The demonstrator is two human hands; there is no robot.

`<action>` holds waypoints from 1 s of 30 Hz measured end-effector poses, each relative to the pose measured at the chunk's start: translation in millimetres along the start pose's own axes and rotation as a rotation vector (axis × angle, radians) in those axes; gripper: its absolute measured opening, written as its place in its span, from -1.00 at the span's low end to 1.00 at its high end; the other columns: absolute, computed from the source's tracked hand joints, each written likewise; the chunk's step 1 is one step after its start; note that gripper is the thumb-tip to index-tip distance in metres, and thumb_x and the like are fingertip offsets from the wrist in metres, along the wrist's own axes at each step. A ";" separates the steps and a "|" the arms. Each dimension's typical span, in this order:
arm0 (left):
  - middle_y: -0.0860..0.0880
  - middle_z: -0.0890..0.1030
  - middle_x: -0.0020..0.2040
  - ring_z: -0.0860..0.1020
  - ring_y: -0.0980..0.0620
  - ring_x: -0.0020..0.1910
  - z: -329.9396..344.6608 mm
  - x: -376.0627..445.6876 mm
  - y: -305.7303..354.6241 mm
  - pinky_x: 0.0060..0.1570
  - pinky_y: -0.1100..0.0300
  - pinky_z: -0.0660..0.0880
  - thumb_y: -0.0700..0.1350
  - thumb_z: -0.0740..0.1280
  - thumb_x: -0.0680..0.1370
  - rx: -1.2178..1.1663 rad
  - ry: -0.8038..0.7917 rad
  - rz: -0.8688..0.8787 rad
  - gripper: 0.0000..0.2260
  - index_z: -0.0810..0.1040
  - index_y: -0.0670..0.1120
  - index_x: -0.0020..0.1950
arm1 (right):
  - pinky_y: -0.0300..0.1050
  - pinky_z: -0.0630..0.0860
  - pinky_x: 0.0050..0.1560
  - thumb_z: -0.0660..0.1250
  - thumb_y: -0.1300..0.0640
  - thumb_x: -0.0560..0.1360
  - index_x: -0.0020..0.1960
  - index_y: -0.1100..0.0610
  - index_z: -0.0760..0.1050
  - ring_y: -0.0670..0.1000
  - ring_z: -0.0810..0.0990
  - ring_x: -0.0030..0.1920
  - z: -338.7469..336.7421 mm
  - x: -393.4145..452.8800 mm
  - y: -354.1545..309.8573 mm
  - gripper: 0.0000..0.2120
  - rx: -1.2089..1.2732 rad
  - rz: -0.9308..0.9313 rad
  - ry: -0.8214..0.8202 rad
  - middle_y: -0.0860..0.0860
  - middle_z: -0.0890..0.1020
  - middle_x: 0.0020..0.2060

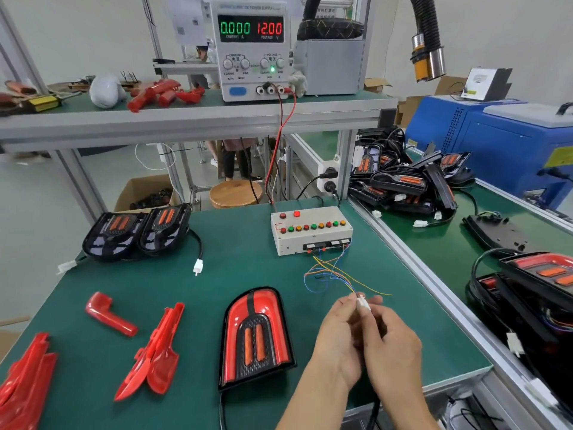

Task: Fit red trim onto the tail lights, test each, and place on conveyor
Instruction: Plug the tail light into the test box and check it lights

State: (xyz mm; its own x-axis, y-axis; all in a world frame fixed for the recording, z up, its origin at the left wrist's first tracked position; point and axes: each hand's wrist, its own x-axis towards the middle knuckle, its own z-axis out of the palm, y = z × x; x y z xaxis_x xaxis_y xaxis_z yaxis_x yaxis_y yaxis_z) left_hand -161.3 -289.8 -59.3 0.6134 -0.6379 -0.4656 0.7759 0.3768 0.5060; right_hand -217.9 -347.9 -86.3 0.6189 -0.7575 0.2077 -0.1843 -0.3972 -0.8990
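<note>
A tail light [255, 336] with red trim fitted lies face up on the green mat, near the front edge. Right of it, my left hand [338, 342] and my right hand [392, 352] meet around a small white connector [362, 304], both pinching it. Thin coloured wires [328, 271] run from the connector to the white test box [311, 232] with its row of coloured buttons. Two untrimmed black tail lights [136, 232] lean at the mat's far left. Loose red trim pieces [155, 352] lie at the left front.
A power supply [252, 48] on the upper shelf reads 0.000 A and 12.00 V. The conveyor [434, 243] runs along the right, carrying a heap of tail lights [409, 181] and more near the front right [533, 293]. A blue machine [502, 141] stands beyond.
</note>
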 end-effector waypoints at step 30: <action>0.17 0.72 0.01 0.65 0.24 0.04 -27.0 -85.6 26.3 0.14 0.31 0.54 -0.20 0.39 0.60 0.795 0.189 0.657 -0.82 0.65 0.10 0.03 | 0.00 0.51 0.02 0.46 -0.03 0.51 0.19 0.04 0.62 0.08 0.57 -0.08 -1.8 10.1 4.1 -0.71 -0.354 -0.020 -0.124 -0.02 0.56 -0.08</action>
State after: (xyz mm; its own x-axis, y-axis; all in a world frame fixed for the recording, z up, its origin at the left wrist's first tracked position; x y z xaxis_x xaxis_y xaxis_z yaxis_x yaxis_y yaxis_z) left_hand -189.4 -207.2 -25.8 0.9453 -0.3263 0.0029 0.0029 0.0171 0.9999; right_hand -213.8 -358.0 -87.2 0.7091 -0.6877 0.1559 -0.4102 -0.5821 -0.7021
